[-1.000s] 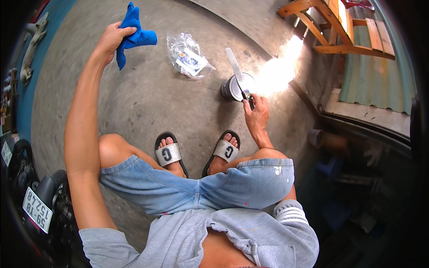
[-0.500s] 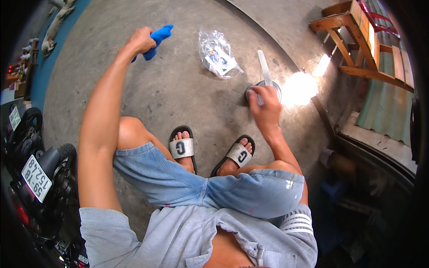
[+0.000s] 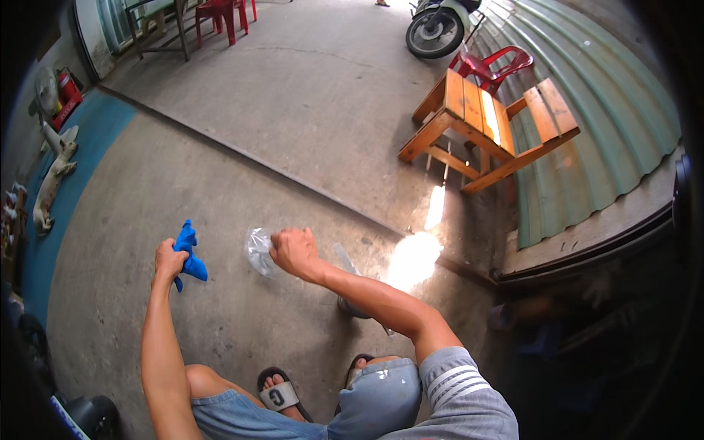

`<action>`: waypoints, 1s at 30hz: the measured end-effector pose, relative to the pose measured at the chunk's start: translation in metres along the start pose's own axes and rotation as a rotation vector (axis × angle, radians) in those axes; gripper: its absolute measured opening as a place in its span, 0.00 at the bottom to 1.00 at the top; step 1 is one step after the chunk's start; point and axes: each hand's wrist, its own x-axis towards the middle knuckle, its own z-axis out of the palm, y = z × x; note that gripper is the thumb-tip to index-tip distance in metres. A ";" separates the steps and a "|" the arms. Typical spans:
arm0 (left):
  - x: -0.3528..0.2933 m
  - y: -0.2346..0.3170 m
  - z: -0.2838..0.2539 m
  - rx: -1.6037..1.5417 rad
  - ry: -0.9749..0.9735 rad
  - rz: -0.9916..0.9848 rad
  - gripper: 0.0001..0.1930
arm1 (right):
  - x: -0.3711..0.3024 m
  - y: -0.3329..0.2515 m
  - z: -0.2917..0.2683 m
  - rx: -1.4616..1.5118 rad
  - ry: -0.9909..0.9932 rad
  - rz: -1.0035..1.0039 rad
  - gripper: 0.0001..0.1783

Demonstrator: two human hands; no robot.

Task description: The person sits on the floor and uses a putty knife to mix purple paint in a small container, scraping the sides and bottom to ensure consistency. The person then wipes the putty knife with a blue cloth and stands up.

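My left hand point(image 3: 169, 260) is closed round a crumpled blue cloth point(image 3: 193, 265), which sticks out beyond the fingers above the concrete floor. Further right, my right hand point(image 3: 297, 253) has its fingers curled and overlaps one side of a clear plastic bag point(image 3: 258, 252). Whether it touches the bag or holds anything is hidden. Beneath my right forearm stands a small round container point(image 3: 352, 306), mostly covered by the arm. A pale, flat translucent stick point(image 3: 345, 258) shows just beyond that forearm.
A wooden bench point(image 3: 469, 110) and a red plastic chair point(image 3: 495, 66) stand at the far right by a corrugated metal sheet point(image 3: 601, 125). A raised strip point(image 3: 271, 172) crosses the floor. An animal point(image 3: 55, 183) lies at the left, and a motorbike point(image 3: 436, 33) stands far off.
The view has tilted up towards the far floor. My right hand has gone from the container leftward to the plastic bag. My left hand still grips the blue cloth.
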 end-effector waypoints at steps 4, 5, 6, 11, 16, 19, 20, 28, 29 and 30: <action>0.014 0.039 0.005 -0.311 0.104 -0.098 0.15 | 0.042 0.027 -0.045 0.017 -0.299 0.194 0.14; 0.011 0.053 0.005 -0.418 0.131 -0.097 0.15 | 0.049 0.042 -0.056 0.181 -0.209 0.235 0.14; -0.002 0.064 -0.005 -0.518 0.174 -0.117 0.15 | 0.052 0.025 -0.100 0.172 -0.232 0.363 0.17; -0.096 0.019 -0.055 -0.060 0.170 -0.222 0.13 | 0.045 0.044 -0.233 0.125 0.005 0.486 0.15; -0.283 -0.087 -0.151 0.296 -0.332 -0.741 0.17 | -0.068 0.093 -0.363 -0.193 0.083 0.757 0.16; -0.386 -0.057 -0.246 0.159 -0.407 -0.851 0.22 | -0.177 0.061 -0.443 -0.175 0.152 1.036 0.26; -0.430 -0.079 -0.258 0.031 -0.375 -0.916 0.23 | -0.206 0.045 -0.461 -0.143 0.176 1.106 0.30; -0.534 0.038 -0.431 -0.157 -0.433 -1.210 0.32 | -0.461 0.020 -0.515 0.257 0.549 1.600 0.21; -0.533 0.043 -0.441 -0.183 -0.417 -1.248 0.32 | -0.449 -0.008 -0.520 0.339 0.586 1.637 0.21; -0.529 0.046 -0.448 -0.207 -0.403 -1.282 0.32 | -0.438 -0.028 -0.522 0.451 0.624 1.663 0.20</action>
